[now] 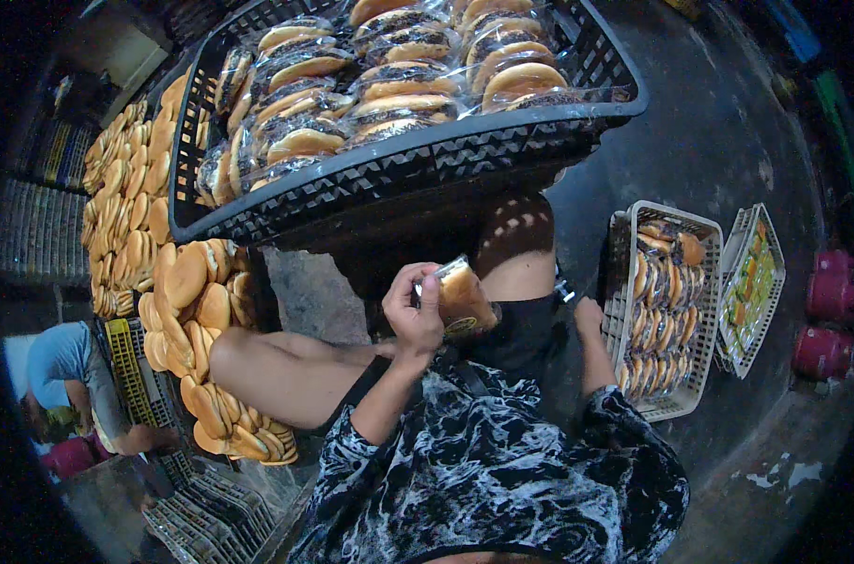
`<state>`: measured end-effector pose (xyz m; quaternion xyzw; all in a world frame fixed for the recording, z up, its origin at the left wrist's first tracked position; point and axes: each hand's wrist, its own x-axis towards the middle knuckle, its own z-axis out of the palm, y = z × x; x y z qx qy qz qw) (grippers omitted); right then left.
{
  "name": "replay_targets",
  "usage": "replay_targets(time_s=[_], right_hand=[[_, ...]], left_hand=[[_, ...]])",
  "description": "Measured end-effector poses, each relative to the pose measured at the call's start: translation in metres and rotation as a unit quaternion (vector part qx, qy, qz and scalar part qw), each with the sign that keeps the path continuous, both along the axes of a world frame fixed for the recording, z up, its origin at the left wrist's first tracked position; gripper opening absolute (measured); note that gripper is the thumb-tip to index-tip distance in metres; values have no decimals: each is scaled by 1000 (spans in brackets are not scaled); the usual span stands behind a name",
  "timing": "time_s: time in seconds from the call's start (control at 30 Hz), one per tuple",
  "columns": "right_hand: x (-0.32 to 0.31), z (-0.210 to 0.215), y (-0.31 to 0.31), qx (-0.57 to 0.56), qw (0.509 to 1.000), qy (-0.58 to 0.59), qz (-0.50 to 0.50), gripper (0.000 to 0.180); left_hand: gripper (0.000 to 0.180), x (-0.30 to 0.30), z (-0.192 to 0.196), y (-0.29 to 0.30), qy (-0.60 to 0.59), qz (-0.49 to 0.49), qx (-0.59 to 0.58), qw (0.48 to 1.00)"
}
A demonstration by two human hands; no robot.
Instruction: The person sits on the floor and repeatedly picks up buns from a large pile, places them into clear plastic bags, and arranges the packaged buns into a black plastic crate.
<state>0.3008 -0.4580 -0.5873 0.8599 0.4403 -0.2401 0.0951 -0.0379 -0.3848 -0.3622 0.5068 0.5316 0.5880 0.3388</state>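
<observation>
My left hand (415, 305) is closed around a bun in a clear wrapper (465, 299), held upright above my lap. My right hand (589, 318) hangs low at the left side of a light grey crate (698, 381); its fingers are too small and shaded to read, and whether it touches the crate is unclear. Rows of wrapped buns with dark filling (667, 282) fill that crate. In front of me a black crate (389, 174) carries more wrapped buns with dark topping (408, 80), standing on edge in rows.
Unwrapped buns (187, 282) are piled on my left, beside my knee. Further right stands a pale crate with green and orange packets (751, 273), then pink-red cylinders (826, 352). A bent-over person in a blue shirt (61, 362) is at far left, near stacked crates (211, 512).
</observation>
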Motion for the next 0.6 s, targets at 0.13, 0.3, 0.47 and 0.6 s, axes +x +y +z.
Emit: replay_targets(time_s=[0.13, 0.3, 0.47, 0.6], right_hand=[[39, -11, 0, 4, 988, 152, 36, 26], [-117, 260, 98, 284, 684, 629, 238, 23], [-190, 341, 138, 254, 739, 519, 348, 25], [-204, 327, 174, 93, 786, 504, 346, 33]], left_hand=[[26, 3, 10, 11, 30, 4, 72, 997], [20, -5, 17, 21, 130, -3, 187, 974], [19, -10, 48, 34, 140, -85, 356, 920], [24, -19, 59, 45, 74, -82, 360, 926]])
